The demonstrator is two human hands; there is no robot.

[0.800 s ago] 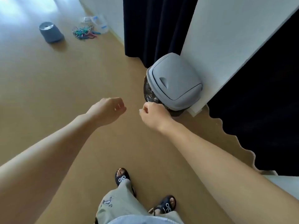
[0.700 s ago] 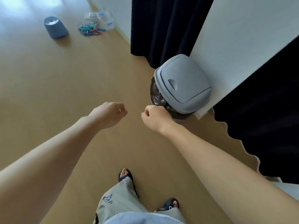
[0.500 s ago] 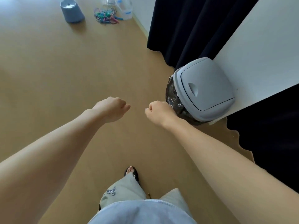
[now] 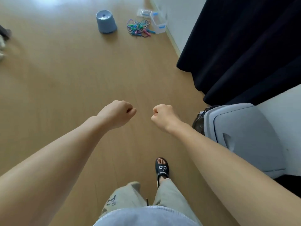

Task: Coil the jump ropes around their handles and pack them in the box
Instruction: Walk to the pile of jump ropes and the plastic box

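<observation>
A tangled pile of coloured jump ropes lies on the wooden floor far ahead, near the wall. Right beside it stands a clear plastic box with blue clips, and its lid lies flat behind the ropes. My left hand and my right hand are held out in front of me at waist height, both curled into fists with nothing in them. They are far from the ropes and the box.
A grey upturned stool stands left of the ropes. A grey swing-lid bin sits close on my right against a white wall, with dark curtains beyond. My sandalled foot steps on the floor below.
The view has swung left and forward: the bin slid to the right edge and the ropes, box and stool came nearer. Both fists stayed curled and empty.
</observation>
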